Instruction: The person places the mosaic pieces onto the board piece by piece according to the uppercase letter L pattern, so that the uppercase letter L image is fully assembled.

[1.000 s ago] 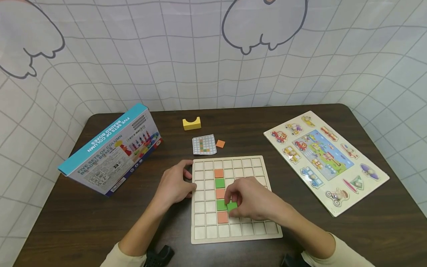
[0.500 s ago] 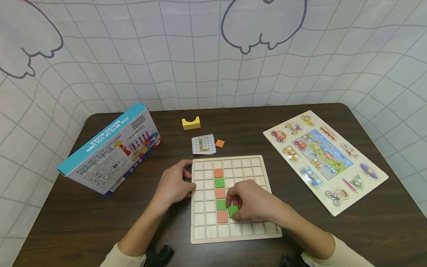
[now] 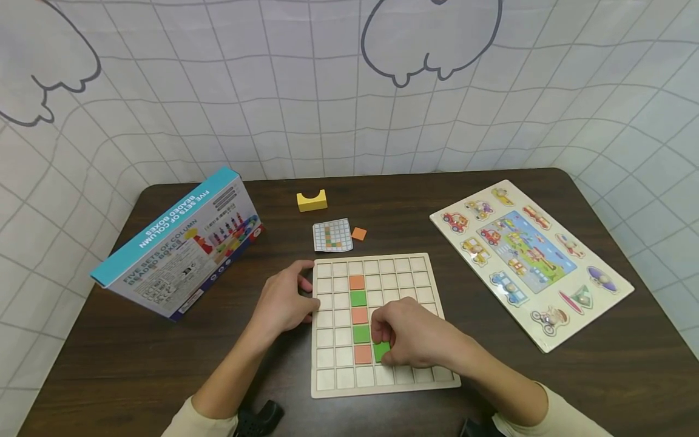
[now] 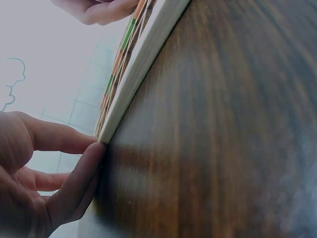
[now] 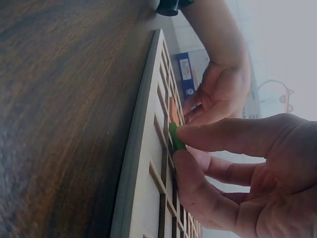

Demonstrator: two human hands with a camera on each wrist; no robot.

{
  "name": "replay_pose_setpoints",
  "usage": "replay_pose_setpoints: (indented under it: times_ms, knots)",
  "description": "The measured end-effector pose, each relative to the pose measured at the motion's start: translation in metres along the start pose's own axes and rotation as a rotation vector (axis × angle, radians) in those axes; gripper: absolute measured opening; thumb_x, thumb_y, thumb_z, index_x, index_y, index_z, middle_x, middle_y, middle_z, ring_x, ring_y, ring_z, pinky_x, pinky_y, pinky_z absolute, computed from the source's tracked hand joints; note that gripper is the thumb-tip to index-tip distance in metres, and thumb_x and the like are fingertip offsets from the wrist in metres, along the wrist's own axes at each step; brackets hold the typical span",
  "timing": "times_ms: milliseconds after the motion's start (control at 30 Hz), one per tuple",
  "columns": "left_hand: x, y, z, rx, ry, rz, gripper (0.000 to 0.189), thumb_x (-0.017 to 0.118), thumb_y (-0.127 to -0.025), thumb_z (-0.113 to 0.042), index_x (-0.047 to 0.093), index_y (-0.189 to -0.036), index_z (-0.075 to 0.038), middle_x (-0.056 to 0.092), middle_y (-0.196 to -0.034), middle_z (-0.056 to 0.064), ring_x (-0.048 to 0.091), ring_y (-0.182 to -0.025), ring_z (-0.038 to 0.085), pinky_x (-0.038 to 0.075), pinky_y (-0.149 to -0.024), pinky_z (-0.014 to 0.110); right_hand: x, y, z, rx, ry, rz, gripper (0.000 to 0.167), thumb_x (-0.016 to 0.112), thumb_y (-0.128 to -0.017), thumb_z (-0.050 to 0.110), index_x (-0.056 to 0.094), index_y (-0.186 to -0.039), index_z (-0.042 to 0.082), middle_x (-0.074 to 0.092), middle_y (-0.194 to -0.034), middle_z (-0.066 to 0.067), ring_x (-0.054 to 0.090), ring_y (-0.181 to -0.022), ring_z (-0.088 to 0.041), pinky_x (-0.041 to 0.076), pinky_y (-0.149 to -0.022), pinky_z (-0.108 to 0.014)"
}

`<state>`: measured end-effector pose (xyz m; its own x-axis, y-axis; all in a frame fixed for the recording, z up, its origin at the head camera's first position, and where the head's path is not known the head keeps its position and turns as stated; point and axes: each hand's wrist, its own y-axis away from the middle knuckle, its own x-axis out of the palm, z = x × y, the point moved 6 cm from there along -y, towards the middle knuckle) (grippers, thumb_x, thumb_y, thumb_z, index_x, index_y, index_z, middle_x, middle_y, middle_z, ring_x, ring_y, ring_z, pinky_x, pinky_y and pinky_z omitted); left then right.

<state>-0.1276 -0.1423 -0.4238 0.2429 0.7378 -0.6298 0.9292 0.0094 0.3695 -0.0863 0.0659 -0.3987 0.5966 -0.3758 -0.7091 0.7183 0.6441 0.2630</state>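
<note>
A wooden grid board lies flat on the table. Orange and green square tiles alternate down one column of it, such as the upper green tile and the lowest orange tile. Between thumb and fingers, my right hand pinches a green tile, tilted at a cell just right of that lowest orange tile. My left hand holds the board's left edge, with thumb and fingertips meeting at the rim in the left wrist view.
Behind the board lie a small pattern card, a loose orange tile and a yellow arched block. A blue-and-white box stands at the left. A picture puzzle board lies at the right.
My right hand has moved slightly toward me with the green tile, from beside the lower green tile to beside the lowest orange tile. The left hand stays at the board's edge.
</note>
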Motion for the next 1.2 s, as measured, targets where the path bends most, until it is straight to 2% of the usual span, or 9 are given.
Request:
replay_pose_setpoints:
  times_ms: [833,1200]
  knots:
    - [-0.001,0.000,0.000,0.010,-0.003,-0.005,0.073,0.081,-0.083,-0.005,0.051,-0.150,-0.012,0.061,-0.105,0.012,0.067,-0.057,0.018,0.054,-0.050,0.029,-0.003,0.000,0.003,-0.006,0.009,-0.042,0.026,0.084,-0.068,-0.003,0.067,-0.078,0.014,0.058,-0.070,0.005,0.051,-0.066,-0.007,0.045,-0.061,-0.023]
    - [0.001,0.000,0.000,0.032,0.019,-0.019,0.073,0.079,-0.081,-0.002,0.053,-0.149,-0.011,0.062,-0.103,0.013,0.067,-0.055,0.017,0.057,-0.050,0.029,-0.011,-0.003,-0.006,0.034,-0.012,-0.082,0.021,0.086,-0.075,0.003,0.069,-0.081,0.016,0.065,-0.077,0.005,0.056,-0.071,-0.008,0.049,-0.067,-0.023]
